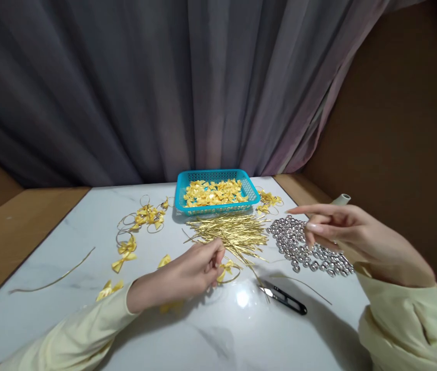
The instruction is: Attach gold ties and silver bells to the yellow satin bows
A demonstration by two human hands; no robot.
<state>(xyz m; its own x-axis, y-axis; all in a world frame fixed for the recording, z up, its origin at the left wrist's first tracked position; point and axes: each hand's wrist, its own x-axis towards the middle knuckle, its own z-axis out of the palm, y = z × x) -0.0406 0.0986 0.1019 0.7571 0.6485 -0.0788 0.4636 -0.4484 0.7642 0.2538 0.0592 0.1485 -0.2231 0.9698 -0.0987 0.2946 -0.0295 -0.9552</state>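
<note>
My left hand is closed in a pinch near the middle of the table. At its fingertips is a yellow ribbon bow with a curved gold tie; the exact grip is partly hidden. My right hand hovers over a spread of shiny silver beads, index finger stretched out and apart from the thumb. Behind that hand a pale hollow tube sticks out, its lower part hidden. A heap of gold twist ties lies just beyond my left hand. Black-handled thread snips rest in front.
A blue basket holding yellow bows stands at the back. Bows with looped ties lie to its left, and more to its right. Single ties lie at the left and right. Grey curtains hang behind the table.
</note>
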